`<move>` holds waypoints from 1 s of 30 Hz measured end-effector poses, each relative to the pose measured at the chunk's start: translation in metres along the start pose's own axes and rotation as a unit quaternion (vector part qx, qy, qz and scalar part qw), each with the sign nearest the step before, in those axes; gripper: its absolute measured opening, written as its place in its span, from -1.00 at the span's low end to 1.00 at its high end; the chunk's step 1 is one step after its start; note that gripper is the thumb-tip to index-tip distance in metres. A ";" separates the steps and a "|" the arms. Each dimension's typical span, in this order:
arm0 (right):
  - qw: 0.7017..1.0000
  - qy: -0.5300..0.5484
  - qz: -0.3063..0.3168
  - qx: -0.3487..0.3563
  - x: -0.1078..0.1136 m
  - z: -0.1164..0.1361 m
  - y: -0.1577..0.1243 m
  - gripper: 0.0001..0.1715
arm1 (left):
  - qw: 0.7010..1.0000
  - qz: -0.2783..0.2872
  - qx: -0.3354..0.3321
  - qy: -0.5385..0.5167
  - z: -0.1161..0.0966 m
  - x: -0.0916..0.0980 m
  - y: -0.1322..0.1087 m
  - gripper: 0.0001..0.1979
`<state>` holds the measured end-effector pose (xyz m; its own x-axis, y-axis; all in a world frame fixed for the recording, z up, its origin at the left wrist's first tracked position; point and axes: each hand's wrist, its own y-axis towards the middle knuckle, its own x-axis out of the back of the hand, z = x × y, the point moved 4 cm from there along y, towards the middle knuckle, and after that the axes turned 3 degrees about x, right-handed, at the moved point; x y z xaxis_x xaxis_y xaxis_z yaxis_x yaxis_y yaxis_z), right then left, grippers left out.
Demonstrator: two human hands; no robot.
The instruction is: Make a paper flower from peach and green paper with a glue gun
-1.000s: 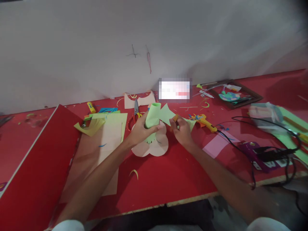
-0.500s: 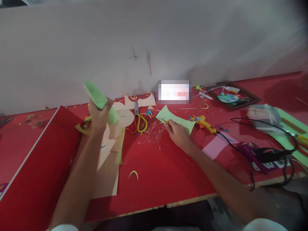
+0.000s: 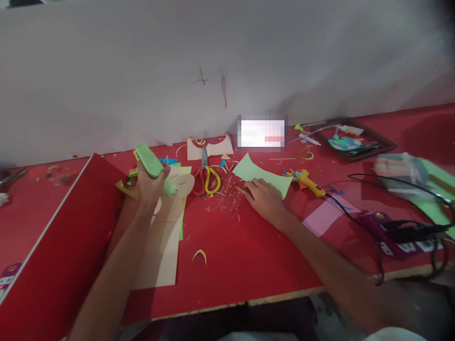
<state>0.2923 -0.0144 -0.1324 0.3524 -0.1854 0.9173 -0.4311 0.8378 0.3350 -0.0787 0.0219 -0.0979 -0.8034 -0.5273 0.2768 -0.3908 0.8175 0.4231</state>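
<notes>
My left hand (image 3: 147, 187) is wrapped round a light green piece (image 3: 151, 161) that looks like folded sheet or foam, held above the cut beige sheets (image 3: 165, 255). My right hand (image 3: 263, 199) rests by the lower edge of a pale green sheet (image 3: 261, 173) with curved sides. Between its fingers is a short pencil (image 3: 241, 189), its tip pointing left over small scraps and largely hidden by the hand. Scissors (image 3: 209, 179) with one red and one yellow handle lie between my hands.
A red panel (image 3: 53, 246) stands at the left. A yellow glue gun (image 3: 310, 183) lies right, its cord reaching a purple power strip (image 3: 382, 232). A pink sheet (image 3: 325, 215), a brown frame (image 3: 386, 142) and a plastic bag (image 3: 401, 173) are further right.
My left hand has lowered the green piece towards the beige sheets. My right hand has shifted slightly down, and the pencil tip has moved from the pale green sheet to beside it.
</notes>
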 end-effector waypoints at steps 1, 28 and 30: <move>1.000 0.014 -0.008 -0.004 0.003 0.001 0.000 -0.73 | 1.000 -0.004 0.006 -0.006 0.000 0.000 -0.003 -0.52; 0.900 0.429 -0.035 -0.065 0.026 0.029 -0.004 -0.51 | 0.987 -0.140 -0.033 -0.070 -0.045 0.009 -0.009 -0.60; 0.928 0.353 -0.068 -0.098 0.031 0.000 -0.014 -0.54 | 0.989 -0.132 -0.021 -0.054 -0.027 0.019 -0.010 -0.57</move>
<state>0.3092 -0.0318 -0.1089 0.8782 0.0286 0.4774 -0.2084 0.9213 0.3282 -0.0778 -0.0025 -0.0742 -0.7198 -0.6918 0.0578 -0.5768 0.6423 0.5047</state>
